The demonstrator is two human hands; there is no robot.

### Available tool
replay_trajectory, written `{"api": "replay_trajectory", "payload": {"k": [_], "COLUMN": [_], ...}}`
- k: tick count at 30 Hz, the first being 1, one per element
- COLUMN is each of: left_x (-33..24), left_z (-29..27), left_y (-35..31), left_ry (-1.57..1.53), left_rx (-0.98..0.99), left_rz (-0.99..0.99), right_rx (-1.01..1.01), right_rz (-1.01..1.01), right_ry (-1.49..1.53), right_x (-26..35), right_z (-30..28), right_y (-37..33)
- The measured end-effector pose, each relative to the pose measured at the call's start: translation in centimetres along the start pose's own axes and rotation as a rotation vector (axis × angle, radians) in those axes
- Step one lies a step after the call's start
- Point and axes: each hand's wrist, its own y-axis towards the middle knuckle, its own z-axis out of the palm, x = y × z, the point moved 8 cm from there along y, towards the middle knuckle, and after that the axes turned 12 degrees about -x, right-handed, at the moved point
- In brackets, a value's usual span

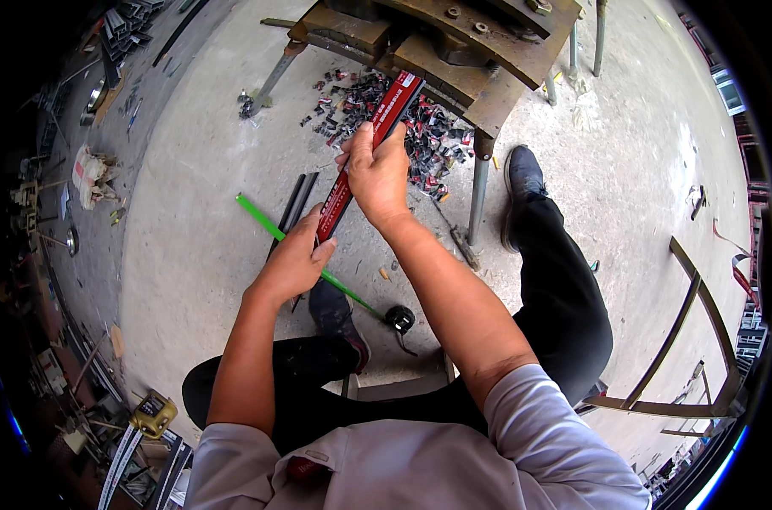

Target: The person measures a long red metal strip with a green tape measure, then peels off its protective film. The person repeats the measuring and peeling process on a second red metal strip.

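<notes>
My left hand and my right hand are both closed around a long dark metal profile with red printed film along its face. The left grips its near end, the right its middle. It slants up and away, its far end at the edge of a rusty, heavy metal press-like stand; I cannot tell whether it goes in. Below my left hand, a green tape measure blade lies extended on the floor from its black case. Two more dark profiles lie beside it.
Many short red and black offcuts lie under the stand, between its metal legs. A thin tool is on the floor nearby. A bent metal frame stands at right. At left are stacked profiles and a yellow tape measure.
</notes>
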Motion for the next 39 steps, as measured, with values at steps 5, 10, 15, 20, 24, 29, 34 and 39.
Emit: {"api": "replay_trajectory", "payload": {"k": [5, 10, 15, 20, 24, 29, 34, 39], "left_x": [1.1, 1.4, 0.7, 1.0, 0.8, 0.2, 0.4, 1.0], "left_z": [1.3, 1.9, 1.3, 1.4, 1.5, 1.8, 2.1, 2.7], "left_y": [0.5, 0.3, 0.5, 0.9, 1.1, 1.4, 1.4, 1.4], "left_ry": [-0.016, 0.002, -0.001, 0.028, 0.036, 0.000, -0.042, -0.079], "left_rx": [0.003, -0.013, -0.020, -0.046, -0.063, -0.013, -0.015, -0.002], "left_rz": [-0.029, 0.004, -0.083, -0.062, -0.058, -0.107, -0.095, -0.110], "right_rx": [-0.039, -0.031, -0.043, -0.083, -0.090, -0.112, -0.128, -0.115], "right_rz": [-0.036, -0.054, -0.136, -0.198, -0.181, -0.193, -0.228, -0.220], "right_ry": [-0.038, -0.112, -0.137, -0.116, -0.160, -0.333, -0.413, -0.438], "right_x": [-1.9, -2.5, -1.6, -1.3, -1.1, -0.8, -0.4, -0.2], "right_z": [-0.3, -0.4, 0.2, 0.1, 0.0, -0.2, -0.1, -0.2], "right_y": [0.1, -0.4, -0.3, 0.3, 0.6, 0.7, 0.6, 0.5]}}
